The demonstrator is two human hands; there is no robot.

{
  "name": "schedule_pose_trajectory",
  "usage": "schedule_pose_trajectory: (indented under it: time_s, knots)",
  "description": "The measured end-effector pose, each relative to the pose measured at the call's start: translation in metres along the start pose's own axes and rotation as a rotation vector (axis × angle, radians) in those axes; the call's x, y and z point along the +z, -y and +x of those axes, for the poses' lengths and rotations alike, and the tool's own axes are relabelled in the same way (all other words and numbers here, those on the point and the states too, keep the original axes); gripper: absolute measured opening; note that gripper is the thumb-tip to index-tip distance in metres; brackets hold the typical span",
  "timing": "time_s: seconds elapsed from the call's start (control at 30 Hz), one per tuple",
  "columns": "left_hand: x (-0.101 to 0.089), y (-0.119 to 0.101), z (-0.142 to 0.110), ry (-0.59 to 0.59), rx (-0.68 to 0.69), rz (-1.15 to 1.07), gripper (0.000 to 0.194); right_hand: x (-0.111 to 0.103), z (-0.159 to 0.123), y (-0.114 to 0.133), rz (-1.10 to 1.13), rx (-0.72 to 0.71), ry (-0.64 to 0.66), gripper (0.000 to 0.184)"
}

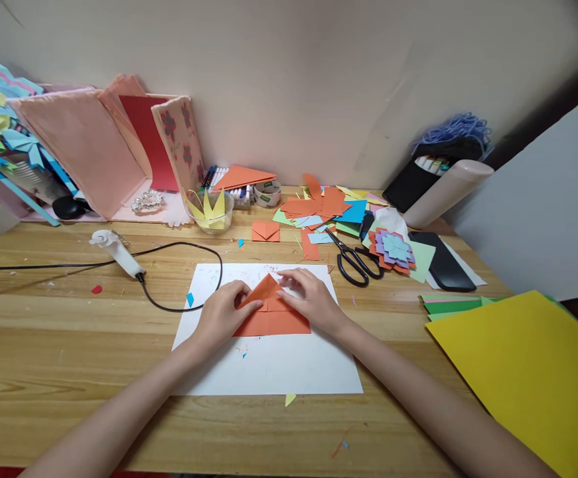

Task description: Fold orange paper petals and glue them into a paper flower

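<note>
An orange folded sheet of paper with a pointed top lies on a white sheet of paper in front of me. At its left slanting side, my left hand grips the edge, thumb on top and fingers curled behind. My right hand holds the other slanting side, its thumb pressing the surface and its index finger close to the tip. Creases run down the middle and across the fold. A small orange folded envelope sits beyond the white sheet.
Black-handled scissors lie right of the white sheet, near paper scraps and a layered paper flower. A white glue gun with a looping black cord rests at left. Yellow card sheets cover the right side.
</note>
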State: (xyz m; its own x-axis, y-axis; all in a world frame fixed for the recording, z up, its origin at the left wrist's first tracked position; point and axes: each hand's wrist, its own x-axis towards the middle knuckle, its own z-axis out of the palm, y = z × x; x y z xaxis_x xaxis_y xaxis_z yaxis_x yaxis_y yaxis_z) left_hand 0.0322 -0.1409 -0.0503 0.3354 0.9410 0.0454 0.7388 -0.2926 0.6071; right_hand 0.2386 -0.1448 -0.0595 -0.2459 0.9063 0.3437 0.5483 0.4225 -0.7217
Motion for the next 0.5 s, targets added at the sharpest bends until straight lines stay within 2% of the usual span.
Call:
schedule_pose_trajectory:
  time_s: [0.07, 0.13, 0.23, 0.3, 0.37, 0.4, 0.5]
  knots:
    - [-0.001, -0.002, -0.002, -0.067, 0.053, -0.015, 0.018, -0.001, 0.001, 0.001, 0.013, 0.008, -0.006, 0.013]
    - [-0.003, -0.003, -0.004, -0.180, 0.159, 0.011, 0.009, -0.005, 0.001, 0.004, 0.014, -0.062, -0.078, 0.007]
    - [-0.008, -0.003, -0.006, -0.345, 0.402, 0.096, 0.009, -0.012, -0.002, 0.009, -0.057, -0.307, -0.203, 0.010]
    - [-0.010, -0.003, -0.007, -0.396, 0.546, 0.175, 0.013, -0.015, -0.004, 0.008, -0.163, -0.542, -0.213, 0.013]
    - [-0.010, -0.002, -0.007, -0.376, 0.615, 0.267, 0.014, -0.017, -0.006, 0.003, -0.283, -0.744, -0.157, 0.015]
    - [-0.009, -0.002, -0.008, -0.342, 0.621, 0.310, 0.014, -0.017, -0.006, -0.001, -0.334, -0.801, -0.106, 0.015]
    - [-0.005, -0.001, -0.009, -0.208, 0.577, 0.392, 0.020, -0.013, -0.006, -0.009, -0.427, -0.793, 0.096, 0.021]
